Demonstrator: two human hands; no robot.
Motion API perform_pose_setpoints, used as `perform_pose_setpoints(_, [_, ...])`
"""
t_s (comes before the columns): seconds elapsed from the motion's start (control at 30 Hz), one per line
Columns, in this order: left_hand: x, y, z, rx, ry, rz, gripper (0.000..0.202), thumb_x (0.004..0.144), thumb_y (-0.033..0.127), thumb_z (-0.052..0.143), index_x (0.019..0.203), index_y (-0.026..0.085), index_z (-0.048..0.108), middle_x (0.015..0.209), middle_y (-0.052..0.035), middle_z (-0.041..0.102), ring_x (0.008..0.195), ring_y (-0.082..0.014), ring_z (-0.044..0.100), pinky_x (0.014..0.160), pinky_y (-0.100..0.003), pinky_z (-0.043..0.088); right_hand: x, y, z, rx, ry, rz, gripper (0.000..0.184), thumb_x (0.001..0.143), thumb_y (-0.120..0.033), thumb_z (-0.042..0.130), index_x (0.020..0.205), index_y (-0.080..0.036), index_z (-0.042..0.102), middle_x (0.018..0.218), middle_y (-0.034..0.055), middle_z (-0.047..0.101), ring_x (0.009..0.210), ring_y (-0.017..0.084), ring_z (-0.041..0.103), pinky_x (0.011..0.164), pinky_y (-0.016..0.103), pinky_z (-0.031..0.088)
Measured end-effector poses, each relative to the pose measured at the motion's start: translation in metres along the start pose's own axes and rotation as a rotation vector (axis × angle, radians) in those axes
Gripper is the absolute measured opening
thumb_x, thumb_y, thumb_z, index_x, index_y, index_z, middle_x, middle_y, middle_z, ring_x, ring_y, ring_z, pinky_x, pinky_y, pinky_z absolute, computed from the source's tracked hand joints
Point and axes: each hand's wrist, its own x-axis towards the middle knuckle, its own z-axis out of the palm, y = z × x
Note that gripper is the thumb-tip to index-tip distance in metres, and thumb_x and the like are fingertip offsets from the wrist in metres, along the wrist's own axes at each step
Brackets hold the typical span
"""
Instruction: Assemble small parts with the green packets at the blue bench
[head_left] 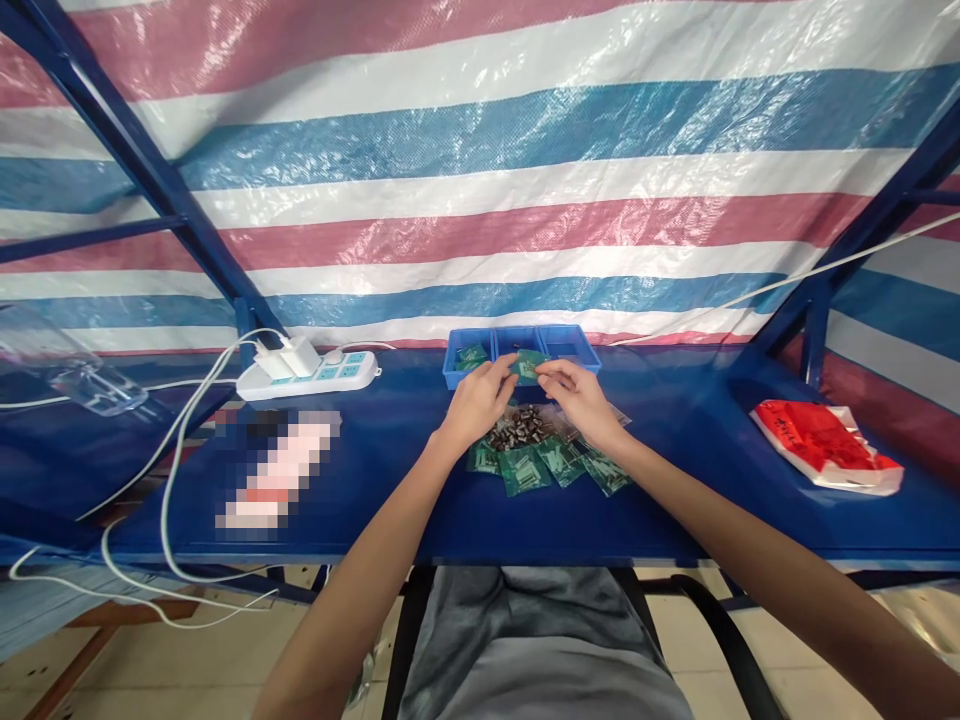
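Between my two hands a small green plastic packet [527,364] is held up in front of the blue bins. My left hand [480,400] pinches its left side, and my right hand [579,398] grips its right edge with thumb and finger. Below them lies a pile of small dark metal pieces [519,428], partly on clear plastic. Several more green packets [525,470] with pale slim parts inside spread along the near side of the pile. Behind the hands stands a blue three-compartment bin [570,345]; its left compartment holds green packets [471,355].
A white power strip [311,375] with plugs and cables sits at the back left. A clear plastic bottle [97,385] lies at far left. At right is a red and white bag [825,445]. A striped tarp [525,150] hangs behind the blue table [360,480].
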Motion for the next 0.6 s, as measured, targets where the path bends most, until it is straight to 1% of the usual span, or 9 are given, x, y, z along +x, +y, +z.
perform_pose_setpoints(0.07, [0.0, 0.002, -0.003, -0.021, 0.013, -0.022, 0.046, 0.105, 0.027, 0.044, 0.15, 0.019, 0.043, 0.093, -0.0045, 0.07, 0.084, -0.0189, 0.066, 0.07, -0.028, 0.051, -0.001, 0.002, 0.002, 0.062, -0.013, 0.055, 0.026, 0.083, -0.042, 0.069, 0.1, -0.021, 0.069, 0.1, 0.0067, 0.07, 0.097, 0.024, 0.067, 0.077, 0.034, 0.054])
perform_pose_setpoints(0.1, [0.0, 0.002, -0.005, -0.025, 0.014, -0.016, 0.046, 0.105, 0.027, 0.043, 0.15, 0.02, 0.043, 0.096, -0.0049, 0.07, 0.086, -0.0189, 0.066, 0.071, -0.028, 0.051, -0.001, 0.003, 0.002, 0.1, -0.023, 0.079, 0.026, 0.084, -0.04, 0.068, 0.102, -0.022, 0.069, 0.098, 0.0058, 0.07, 0.094, 0.023, 0.068, 0.074, 0.032, 0.054])
perform_pose_setpoints(0.13, [0.001, 0.002, -0.006, -0.024, 0.015, 0.001, 0.043, 0.105, 0.027, 0.043, 0.147, 0.021, 0.047, 0.1, -0.0056, 0.071, 0.089, -0.0193, 0.066, 0.073, -0.028, 0.052, -0.001, 0.004, 0.001, 0.133, -0.03, 0.093, 0.028, 0.084, -0.038, 0.067, 0.106, -0.022, 0.068, 0.096, 0.0047, 0.069, 0.092, 0.022, 0.068, 0.072, 0.031, 0.053])
perform_pose_setpoints(0.2, [0.001, 0.001, -0.008, -0.025, -0.001, 0.045, 0.035, 0.104, 0.024, 0.042, 0.134, 0.022, 0.06, 0.107, -0.0065, 0.072, 0.097, -0.0205, 0.066, 0.078, -0.03, 0.052, 0.0, 0.007, -0.001, 0.165, -0.03, 0.097, 0.036, 0.083, -0.035, 0.065, 0.118, -0.024, 0.063, 0.092, 0.0019, 0.068, 0.088, 0.021, 0.069, 0.07, 0.03, 0.053])
perform_pose_setpoints(0.27, [0.001, -0.001, -0.009, -0.036, -0.027, 0.062, 0.033, 0.101, 0.019, 0.045, 0.125, 0.022, 0.066, 0.112, -0.0058, 0.073, 0.101, -0.0209, 0.066, 0.08, -0.031, 0.053, 0.002, 0.008, -0.003, 0.141, -0.018, 0.084, 0.043, 0.082, -0.032, 0.064, 0.124, -0.024, 0.06, 0.089, 0.0006, 0.069, 0.086, 0.02, 0.07, 0.069, 0.03, 0.052])
perform_pose_setpoints(0.4, [0.0, -0.002, -0.008, -0.032, -0.048, 0.076, 0.041, 0.09, 0.011, 0.054, 0.127, 0.022, 0.066, 0.117, -0.005, 0.073, 0.106, -0.0224, 0.065, 0.083, -0.034, 0.055, 0.005, 0.007, -0.008, 0.042, -0.023, 0.04, 0.041, 0.082, -0.032, 0.063, 0.121, -0.021, 0.06, 0.085, 0.0012, 0.071, 0.08, 0.021, 0.072, 0.067, 0.031, 0.052])
perform_pose_setpoints(0.47, [0.0, 0.0, -0.007, -0.013, -0.038, 0.094, 0.037, 0.091, 0.013, 0.056, 0.126, 0.021, 0.067, 0.114, -0.0053, 0.074, 0.106, -0.0231, 0.064, 0.085, -0.036, 0.055, 0.005, 0.006, -0.009, -0.008, -0.035, -0.005, 0.043, 0.083, -0.033, 0.063, 0.124, -0.021, 0.057, 0.082, 0.0002, 0.071, 0.078, 0.022, 0.072, 0.068, 0.032, 0.052])
perform_pose_setpoints(0.5, [0.0, 0.0, -0.007, -0.007, -0.03, 0.1, 0.033, 0.094, 0.016, 0.056, 0.124, 0.021, 0.068, 0.11, -0.0053, 0.074, 0.104, -0.023, 0.065, 0.085, -0.036, 0.055, 0.005, 0.006, -0.009, -0.04, -0.042, -0.026, 0.041, 0.084, -0.034, 0.063, 0.123, -0.021, 0.056, 0.081, 0.0002, 0.07, 0.077, 0.023, 0.073, 0.068, 0.033, 0.052])
perform_pose_setpoints(0.6, [0.001, 0.001, -0.008, -0.014, -0.011, 0.117, 0.023, 0.1, 0.026, 0.054, 0.115, 0.022, 0.071, 0.103, -0.0052, 0.075, 0.097, -0.0213, 0.067, 0.082, -0.035, 0.055, 0.005, 0.006, -0.01, -0.158, -0.056, -0.067, 0.024, 0.088, -0.039, 0.063, 0.105, -0.022, 0.061, 0.081, 0.0021, 0.071, 0.076, 0.023, 0.071, 0.069, 0.034, 0.051])
